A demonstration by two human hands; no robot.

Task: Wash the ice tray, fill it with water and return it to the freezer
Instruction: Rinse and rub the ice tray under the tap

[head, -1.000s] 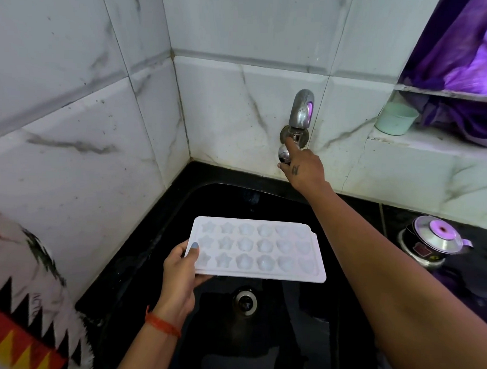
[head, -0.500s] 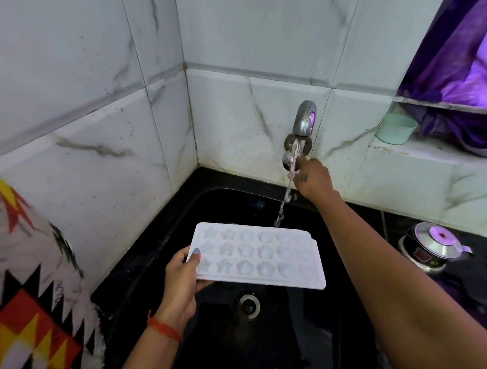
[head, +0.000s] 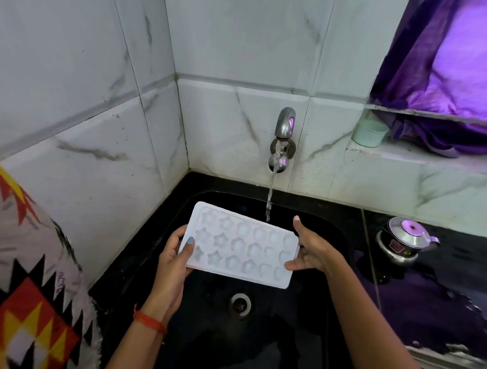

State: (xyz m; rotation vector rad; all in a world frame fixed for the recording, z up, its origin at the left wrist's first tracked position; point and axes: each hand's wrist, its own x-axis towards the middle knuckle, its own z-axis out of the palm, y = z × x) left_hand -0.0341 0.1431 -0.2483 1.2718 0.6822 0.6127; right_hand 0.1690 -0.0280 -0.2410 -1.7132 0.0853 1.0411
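Ice tray (head: 241, 247), held tilted over the black sink (head: 309, 312) just short of the tap's (head: 284, 127) stream, left hand (head: 175, 261) gripping its end, right hand (head: 310, 252) loosely cupping the other: wet plastic likely slips, stream likely splashes off.

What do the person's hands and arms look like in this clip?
Both forearms are bare, no sleeves in view. The left hand has pale blue polish on the thumbnail and an orange-red thread bracelet at the wrist. The right hand shows no polish or jewellery.
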